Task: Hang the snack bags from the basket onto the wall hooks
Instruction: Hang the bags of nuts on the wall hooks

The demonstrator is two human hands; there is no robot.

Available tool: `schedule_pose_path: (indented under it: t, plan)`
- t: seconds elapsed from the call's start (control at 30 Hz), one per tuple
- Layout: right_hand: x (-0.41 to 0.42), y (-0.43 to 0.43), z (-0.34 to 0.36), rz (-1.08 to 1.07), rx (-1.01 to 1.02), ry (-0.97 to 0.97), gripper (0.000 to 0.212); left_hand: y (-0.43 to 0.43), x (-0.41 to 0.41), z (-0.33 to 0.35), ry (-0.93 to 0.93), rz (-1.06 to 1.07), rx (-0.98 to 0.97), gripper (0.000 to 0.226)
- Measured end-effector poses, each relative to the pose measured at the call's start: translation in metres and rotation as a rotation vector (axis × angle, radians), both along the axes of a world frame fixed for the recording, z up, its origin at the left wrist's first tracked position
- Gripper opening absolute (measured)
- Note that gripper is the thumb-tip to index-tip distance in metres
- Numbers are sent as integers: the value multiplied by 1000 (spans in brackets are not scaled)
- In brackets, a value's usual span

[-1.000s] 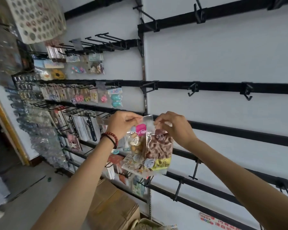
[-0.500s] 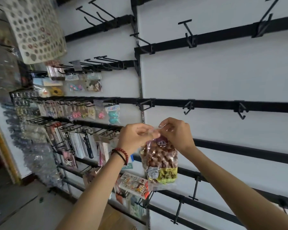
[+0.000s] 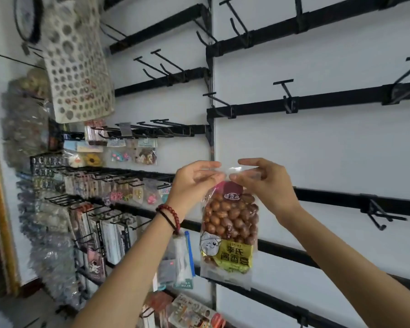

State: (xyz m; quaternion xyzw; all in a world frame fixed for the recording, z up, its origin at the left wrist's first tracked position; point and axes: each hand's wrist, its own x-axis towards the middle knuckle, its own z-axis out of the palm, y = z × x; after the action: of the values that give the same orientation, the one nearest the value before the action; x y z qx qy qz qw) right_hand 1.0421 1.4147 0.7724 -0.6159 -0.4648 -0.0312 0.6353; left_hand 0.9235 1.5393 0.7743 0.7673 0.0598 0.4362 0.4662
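A clear snack bag [image 3: 230, 223] full of brown beans, with a yellow label near its bottom, hangs upright in front of the white wall. My left hand [image 3: 194, 183] pinches the left end of its clear top strip, and my right hand [image 3: 268, 181] pinches the right end. The strip sits just below a black rail. An empty black hook [image 3: 217, 101] sticks out of the rail above the bag, and another empty hook [image 3: 288, 97] is to its right. The basket is out of view.
Black rails with more empty hooks [image 3: 376, 214] cross the white wall on the right. To the left, hooks carry packed small goods [image 3: 133, 157] and a white perforated basket [image 3: 78, 67] hangs high. Other packets [image 3: 180, 261] hang below my left wrist.
Both hands have lifted the bean bag higher along the wall, and the view has tilted up. A second bag seen behind it one second ago is gone from my hands.
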Motion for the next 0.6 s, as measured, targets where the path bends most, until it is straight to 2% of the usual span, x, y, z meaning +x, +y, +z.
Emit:
schedule_pose_path:
  t: [0.17, 0.27, 0.43, 0.5, 0.6]
  plan:
    - [-2, 28, 40, -35, 5, -18, 14, 30, 3, 40, -44, -132, -25, 28]
    - [-2, 43, 56, -97, 7, -72, 15, 51, 8, 60, -55, -200, 3, 30]
    - [-6, 67, 77, -225, 172, -91, 12, 85, 22, 85, -47, -311, -54, 28]
    - [-3, 73, 85, -262, 184, -87, 12, 96, 31, 88, -32, -409, -111, 29]
    - [1, 74, 95, -311, 167, -100, 14, 105, 45, 92, -58, -440, -137, 25]
